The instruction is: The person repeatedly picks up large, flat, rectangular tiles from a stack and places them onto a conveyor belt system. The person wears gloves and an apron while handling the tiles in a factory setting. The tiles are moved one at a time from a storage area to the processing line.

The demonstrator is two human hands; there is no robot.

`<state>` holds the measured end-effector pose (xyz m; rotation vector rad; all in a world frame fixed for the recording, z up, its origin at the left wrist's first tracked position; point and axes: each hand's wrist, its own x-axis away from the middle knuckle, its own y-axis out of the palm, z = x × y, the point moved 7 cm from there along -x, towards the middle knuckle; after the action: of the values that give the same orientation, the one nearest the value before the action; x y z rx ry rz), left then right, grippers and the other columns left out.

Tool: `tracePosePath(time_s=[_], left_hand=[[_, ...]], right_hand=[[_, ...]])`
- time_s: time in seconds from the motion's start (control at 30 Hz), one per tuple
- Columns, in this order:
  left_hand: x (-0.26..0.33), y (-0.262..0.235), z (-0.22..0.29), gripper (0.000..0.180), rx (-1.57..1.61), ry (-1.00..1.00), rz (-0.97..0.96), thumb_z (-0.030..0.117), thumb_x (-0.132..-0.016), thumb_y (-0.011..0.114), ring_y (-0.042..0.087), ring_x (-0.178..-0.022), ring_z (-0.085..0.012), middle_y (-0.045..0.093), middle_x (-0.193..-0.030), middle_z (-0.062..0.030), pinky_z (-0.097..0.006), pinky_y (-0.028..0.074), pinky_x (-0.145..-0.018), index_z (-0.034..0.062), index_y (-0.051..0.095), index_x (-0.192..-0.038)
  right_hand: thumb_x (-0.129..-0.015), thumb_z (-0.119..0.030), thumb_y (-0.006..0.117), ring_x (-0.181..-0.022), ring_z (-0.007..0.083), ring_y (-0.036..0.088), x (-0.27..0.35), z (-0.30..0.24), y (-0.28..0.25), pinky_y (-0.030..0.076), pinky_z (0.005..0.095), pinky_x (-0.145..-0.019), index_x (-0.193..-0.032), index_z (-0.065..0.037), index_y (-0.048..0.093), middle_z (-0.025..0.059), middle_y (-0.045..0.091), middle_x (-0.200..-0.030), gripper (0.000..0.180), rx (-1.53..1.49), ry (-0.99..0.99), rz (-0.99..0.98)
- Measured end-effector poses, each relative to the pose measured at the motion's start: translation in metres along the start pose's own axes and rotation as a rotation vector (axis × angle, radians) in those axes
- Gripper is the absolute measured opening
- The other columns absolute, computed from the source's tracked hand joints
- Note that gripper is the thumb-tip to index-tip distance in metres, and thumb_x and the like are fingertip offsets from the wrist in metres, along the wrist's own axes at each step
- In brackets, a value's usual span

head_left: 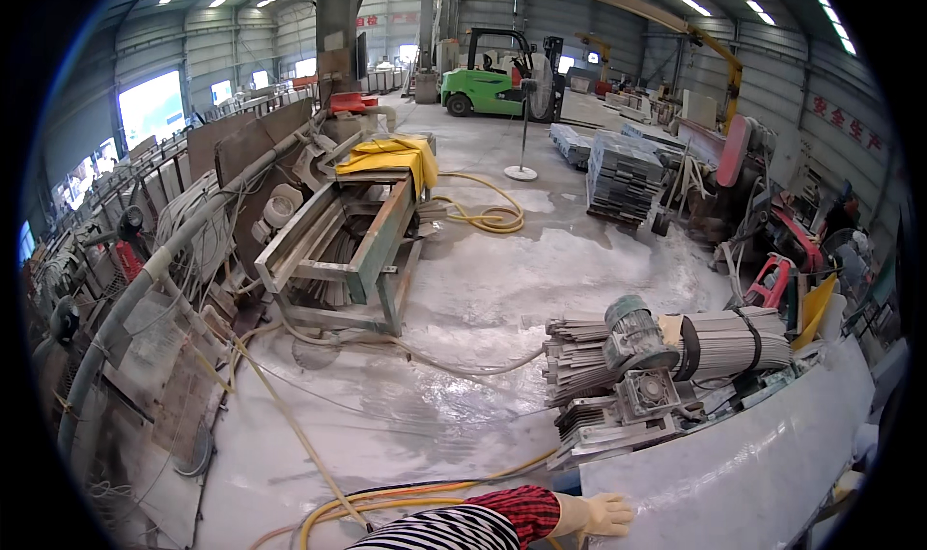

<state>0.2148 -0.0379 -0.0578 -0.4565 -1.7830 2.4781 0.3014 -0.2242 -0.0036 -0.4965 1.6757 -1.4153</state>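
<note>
The left hand [605, 517], in a pale yellow glove, rests at the near left corner of a pale slab [739, 449], fingers extended, apparently pinching nothing; the right cannot be made out. The slab shows no clear cut, but progress and what remains cannot be judged. Past its far edge sits a motor [637, 334]; red characters [848, 123] mark the distant wall [806, 77].

Lower right: free run across pale slab [739, 446] for gloved left hand [604, 516]; electric motor [632, 330], strapped strip bundle [722, 347] block above.
</note>
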Motion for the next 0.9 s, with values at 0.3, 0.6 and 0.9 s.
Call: tracePosePath(time_s=[0.3, 0.6, 0.9], left_hand=[[0.001, 0.020, 0.006, 0.107, -0.171, -0.077, 0.104, 0.033, -0.051, 0.092, 0.029, -0.149, -0.0355, 0.036, -0.157, -0.0153, -0.058, 0.021, -0.120, 0.0170, 0.044, -0.145], [-0.006, 0.018, 0.010, 0.053, -0.216, -0.099, 0.001, 0.021, -0.096, 0.046, 0.037, -0.144, -0.0336, 0.039, -0.155, -0.0136, -0.058, 0.028, -0.116, 0.0180, 0.041, -0.149], [-0.009, 0.018, 0.012, 0.052, -0.200, -0.171, -0.161, 0.027, -0.100, 0.042, 0.034, -0.148, -0.0365, 0.034, -0.161, -0.0122, -0.061, 0.028, -0.117, 0.0220, 0.037, -0.151]], right_hand=[[-0.092, -0.013, 0.054, -0.130, 0.0424, 0.053, 0.010, 0.000, -0.001, 0.042, 0.0513, -0.110, -0.140, 0.002, 0.052, 0.0263, 0.055, -0.139, 0.050, 0.010, 0.021, -0.026], [-0.092, -0.013, 0.054, -0.130, 0.0427, 0.052, 0.019, 0.007, -0.002, 0.041, 0.0515, -0.111, -0.140, 0.002, 0.051, 0.0267, 0.055, -0.140, 0.051, 0.041, 0.060, -0.041], [-0.091, -0.012, 0.054, -0.131, 0.0430, 0.052, 0.026, 0.006, -0.008, 0.041, 0.0516, -0.111, -0.140, 0.002, 0.051, 0.0270, 0.054, -0.141, 0.052, 0.049, 0.066, -0.046]])
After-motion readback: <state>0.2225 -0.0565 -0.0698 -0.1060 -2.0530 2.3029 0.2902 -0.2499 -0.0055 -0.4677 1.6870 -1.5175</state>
